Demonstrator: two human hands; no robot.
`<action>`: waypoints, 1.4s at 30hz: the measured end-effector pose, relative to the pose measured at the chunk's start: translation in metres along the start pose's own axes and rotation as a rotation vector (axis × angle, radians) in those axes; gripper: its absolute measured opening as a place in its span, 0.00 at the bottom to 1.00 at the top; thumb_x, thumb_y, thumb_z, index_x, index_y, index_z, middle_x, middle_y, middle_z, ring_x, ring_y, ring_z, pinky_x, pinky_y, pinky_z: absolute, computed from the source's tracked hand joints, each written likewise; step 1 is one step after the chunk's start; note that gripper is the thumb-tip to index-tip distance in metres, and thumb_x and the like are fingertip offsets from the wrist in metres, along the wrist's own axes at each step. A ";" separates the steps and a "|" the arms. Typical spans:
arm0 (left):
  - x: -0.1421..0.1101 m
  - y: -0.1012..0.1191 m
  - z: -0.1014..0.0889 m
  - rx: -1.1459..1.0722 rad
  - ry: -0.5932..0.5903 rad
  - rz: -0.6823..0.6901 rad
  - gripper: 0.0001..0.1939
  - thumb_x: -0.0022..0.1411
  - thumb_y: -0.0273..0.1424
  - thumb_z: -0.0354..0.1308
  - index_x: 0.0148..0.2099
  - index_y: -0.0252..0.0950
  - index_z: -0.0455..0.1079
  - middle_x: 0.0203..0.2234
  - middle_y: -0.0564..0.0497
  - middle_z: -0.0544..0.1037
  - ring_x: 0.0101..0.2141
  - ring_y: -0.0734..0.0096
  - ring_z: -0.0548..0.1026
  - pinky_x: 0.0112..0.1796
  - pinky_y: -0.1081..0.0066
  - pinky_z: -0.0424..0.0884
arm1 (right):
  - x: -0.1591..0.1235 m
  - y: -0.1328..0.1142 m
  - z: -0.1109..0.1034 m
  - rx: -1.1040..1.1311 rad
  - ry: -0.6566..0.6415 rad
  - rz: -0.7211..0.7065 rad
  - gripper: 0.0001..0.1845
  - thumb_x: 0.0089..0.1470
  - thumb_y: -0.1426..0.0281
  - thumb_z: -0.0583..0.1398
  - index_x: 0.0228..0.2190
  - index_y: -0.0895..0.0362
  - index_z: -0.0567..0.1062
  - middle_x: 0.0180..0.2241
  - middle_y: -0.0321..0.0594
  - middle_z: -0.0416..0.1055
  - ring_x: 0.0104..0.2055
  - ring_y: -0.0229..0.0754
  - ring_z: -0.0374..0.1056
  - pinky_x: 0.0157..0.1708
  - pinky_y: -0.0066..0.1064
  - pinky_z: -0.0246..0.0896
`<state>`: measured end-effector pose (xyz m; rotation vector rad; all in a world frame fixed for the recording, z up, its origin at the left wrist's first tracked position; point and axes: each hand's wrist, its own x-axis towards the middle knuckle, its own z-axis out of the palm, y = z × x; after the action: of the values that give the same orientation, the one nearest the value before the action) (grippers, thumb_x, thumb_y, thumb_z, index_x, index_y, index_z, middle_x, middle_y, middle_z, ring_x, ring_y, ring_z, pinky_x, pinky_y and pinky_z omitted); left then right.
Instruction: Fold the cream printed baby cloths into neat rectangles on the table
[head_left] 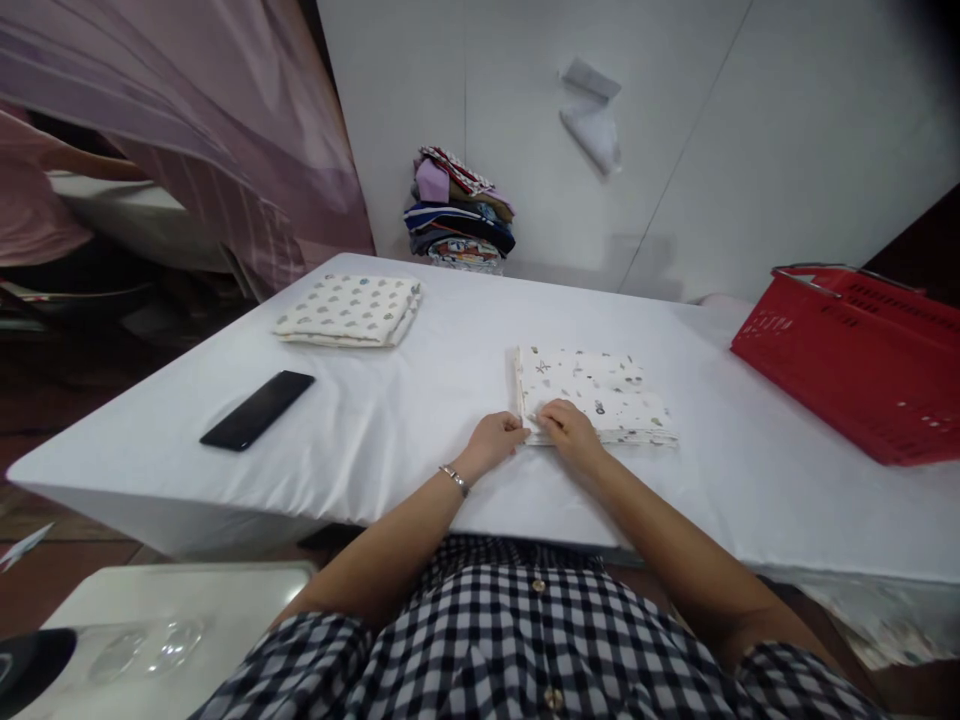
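A folded white cloth (pixel 600 385) with small scattered prints lies flat on the white-covered table (pixel 442 370). At its near left corner, my left hand (pixel 493 442) pinches the edge between thumb and fingers. Just to the right, my right hand (pixel 571 432) has its fingers closed on the cloth's near edge. The fingertips of both hands almost meet, and the bit of fabric between them is partly hidden. A second folded cloth (pixel 349 310), cream with rows of small grey-green motifs, rests at the far left, apart from both hands.
A black phone (pixel 259 410) lies on the left of the table. On the right stands a red plastic basket (pixel 847 360). Stacked folded fabrics (pixel 461 215) sit behind the far edge. A white stool (pixel 217 620) is at lower left. Beyond the pink curtain (pixel 217 130), a person's arm shows.
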<state>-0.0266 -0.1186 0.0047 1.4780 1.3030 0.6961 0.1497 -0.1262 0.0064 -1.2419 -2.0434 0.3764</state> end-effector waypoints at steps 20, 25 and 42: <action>-0.001 0.000 -0.008 -0.031 -0.034 0.040 0.08 0.49 0.34 0.60 0.29 0.34 0.68 0.20 0.56 0.71 0.21 0.79 0.66 0.24 0.76 0.61 | -0.010 0.000 0.004 0.077 0.071 0.000 0.10 0.57 0.64 0.55 0.34 0.54 0.74 0.34 0.41 0.70 0.39 0.43 0.65 0.41 0.35 0.61; -0.004 -0.002 0.001 0.193 0.081 0.172 0.13 0.48 0.40 0.62 0.29 0.36 0.66 0.21 0.57 0.70 0.24 0.76 0.65 0.27 0.75 0.60 | -0.011 -0.002 0.005 0.097 0.122 -0.008 0.10 0.58 0.64 0.53 0.34 0.53 0.73 0.34 0.42 0.70 0.39 0.43 0.65 0.41 0.36 0.62; -0.008 0.005 0.005 0.143 0.104 0.165 0.08 0.52 0.31 0.54 0.23 0.36 0.69 0.20 0.56 0.73 0.25 0.74 0.68 0.28 0.74 0.60 | -0.017 -0.008 0.005 -0.139 0.081 -0.187 0.11 0.60 0.67 0.51 0.38 0.55 0.73 0.36 0.45 0.69 0.40 0.45 0.63 0.41 0.39 0.62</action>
<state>-0.0223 -0.1278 0.0090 1.6988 1.3431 0.8099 0.1459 -0.1441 0.0002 -1.1158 -2.1227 0.0960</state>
